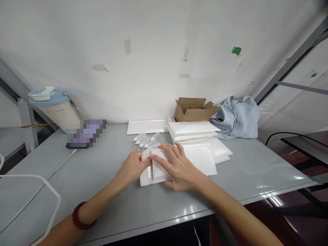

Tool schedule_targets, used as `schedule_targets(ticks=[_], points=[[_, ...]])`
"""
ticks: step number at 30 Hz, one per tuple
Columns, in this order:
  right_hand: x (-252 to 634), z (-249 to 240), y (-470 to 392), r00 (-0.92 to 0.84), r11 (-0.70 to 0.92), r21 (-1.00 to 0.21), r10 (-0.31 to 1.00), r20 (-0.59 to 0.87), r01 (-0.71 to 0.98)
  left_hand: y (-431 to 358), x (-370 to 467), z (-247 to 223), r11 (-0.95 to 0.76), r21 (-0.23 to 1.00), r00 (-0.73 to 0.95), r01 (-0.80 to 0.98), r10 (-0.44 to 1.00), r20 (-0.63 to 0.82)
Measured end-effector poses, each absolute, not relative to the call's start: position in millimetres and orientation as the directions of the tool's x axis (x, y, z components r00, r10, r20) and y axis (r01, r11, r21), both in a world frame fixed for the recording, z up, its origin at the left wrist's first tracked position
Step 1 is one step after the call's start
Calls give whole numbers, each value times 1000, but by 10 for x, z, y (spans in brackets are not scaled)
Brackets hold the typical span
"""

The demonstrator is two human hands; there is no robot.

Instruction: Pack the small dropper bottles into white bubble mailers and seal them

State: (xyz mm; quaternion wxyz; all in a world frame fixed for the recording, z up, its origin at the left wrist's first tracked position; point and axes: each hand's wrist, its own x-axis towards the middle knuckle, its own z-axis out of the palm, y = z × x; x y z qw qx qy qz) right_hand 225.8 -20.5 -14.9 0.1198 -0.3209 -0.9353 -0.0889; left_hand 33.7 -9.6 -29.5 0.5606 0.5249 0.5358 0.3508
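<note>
A white bubble mailer (202, 160) lies lengthwise in front of me, its flap end (146, 176) at the left. My left hand (132, 167) is closed on that flap end, the thumb on top near the seal strip. Across the mailer's middle rests my right hand (178, 165), fingers stretched and apart, with the index fingertip touching the flap by the left thumb. The right hand hides part of the mailer. Just behind the left hand lie several small clear plastic tubes (145, 140) with white tips and thin loops.
Several stacked white bubble mailers (193, 128) stand behind the right hand, another flat mailer (147, 126) by the wall. An open cardboard box (196, 114) and light-blue fabric (238, 118) are behind. At left are a phone (87, 133) with a white cable (52, 176) and a lidded cup (55, 109).
</note>
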Motion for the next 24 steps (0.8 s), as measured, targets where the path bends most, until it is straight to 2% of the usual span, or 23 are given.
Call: schedule_targets(ticks=[11, 16, 20, 24], points=[[2252, -203, -188, -793, 824, 120, 477, 380, 553, -106, 388, -331, 212, 946, 165, 247, 952, -256], [2267, -224, -145, -788, 820, 104, 495, 367, 563, -64, 346, -419, 205, 940, 104, 273, 965, -240], [2311, -190, -116, -770, 793, 90, 549, 324, 603, -63, 343, -387, 261, 952, 126, 161, 951, -282], [2378, -136, -103, -730, 767, 49, 587, 351, 640, -51, 334, -313, 345, 939, 179, -5, 924, -338]])
